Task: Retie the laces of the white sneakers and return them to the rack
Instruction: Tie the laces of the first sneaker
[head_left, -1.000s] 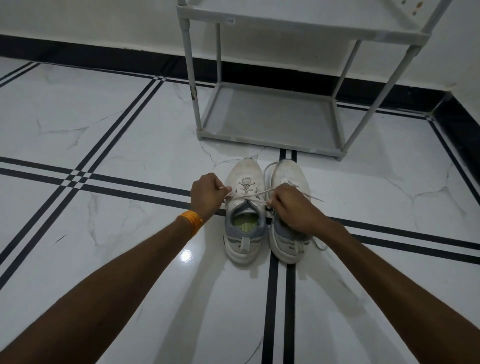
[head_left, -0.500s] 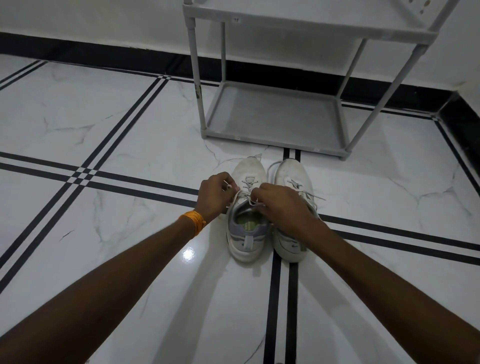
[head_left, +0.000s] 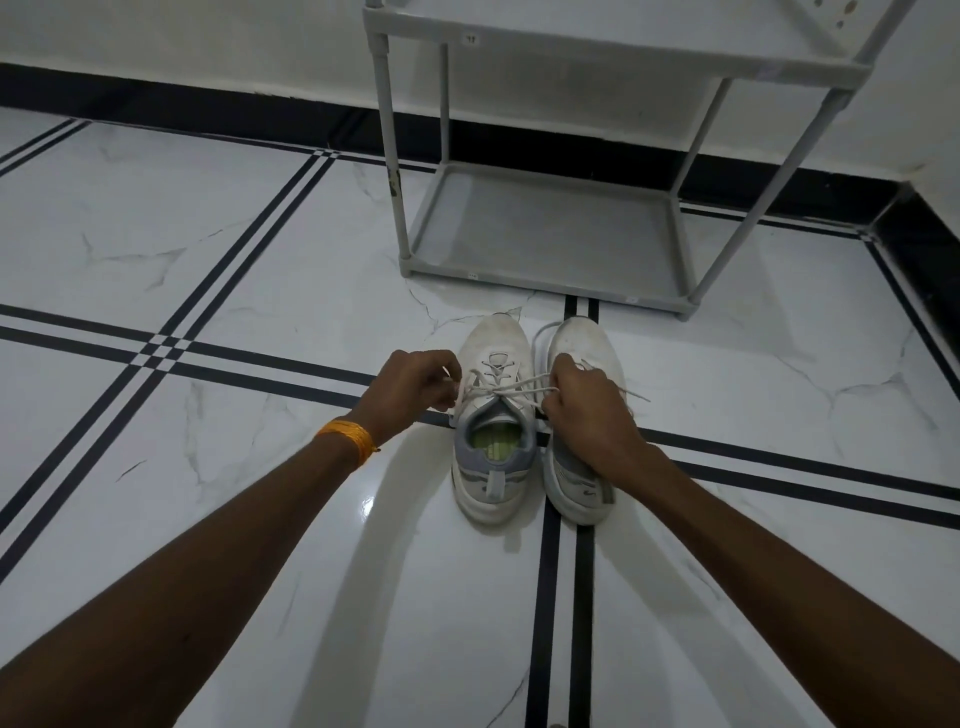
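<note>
A white marble floor (head_left: 218, 260) with black inlaid lines fills the frame. A grey rack (head_left: 545, 228) stands at upper centre, its lower shelf bare. Just below it, mid-frame, two white sneakers (head_left: 493, 467) sit side by side, toes pointing up the frame toward the rack. The left hand (head_left: 415, 387) and right hand (head_left: 587, 410) flank the left-hand shoe, each pinching one end of its lace (head_left: 519, 385), drawn taut crosswise over the tongue. The right hand overlaps the other shoe. An orange thread band (head_left: 349, 439) circles the left wrist.
</note>
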